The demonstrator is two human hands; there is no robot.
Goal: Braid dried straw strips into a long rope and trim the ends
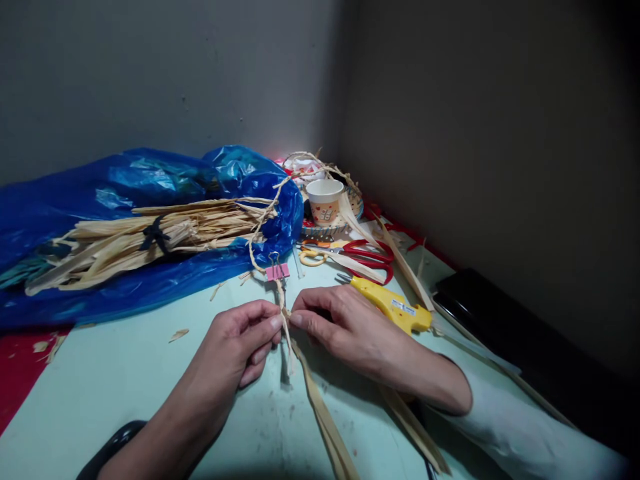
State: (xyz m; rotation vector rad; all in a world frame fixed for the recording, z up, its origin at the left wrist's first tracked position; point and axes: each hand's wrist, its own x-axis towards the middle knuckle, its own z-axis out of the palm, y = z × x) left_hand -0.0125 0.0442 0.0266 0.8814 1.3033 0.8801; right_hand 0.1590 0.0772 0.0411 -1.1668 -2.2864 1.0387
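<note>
My left hand [245, 337] and my right hand [340, 327] meet at the middle of the pale green table [125, 373]. Both pinch the same thin dried straw strips [286, 320] between thumb and fingers. A pink binder clip [277, 271] clamps the braided end of the strips just beyond my fingertips. Loose strip ends [325, 420] trail back toward me under my right wrist. A braided cord [260, 227] runs from the clip up toward the blue bag.
A tied bundle of straw [150, 240] lies on a blue plastic bag [150, 180] at the left. A yellow glue gun [395, 307], red scissors [370, 257], yellow-handled scissors [315, 255] and a paper cup [325, 200] sit behind my hands. A dark flat object [500, 320] lies at the right.
</note>
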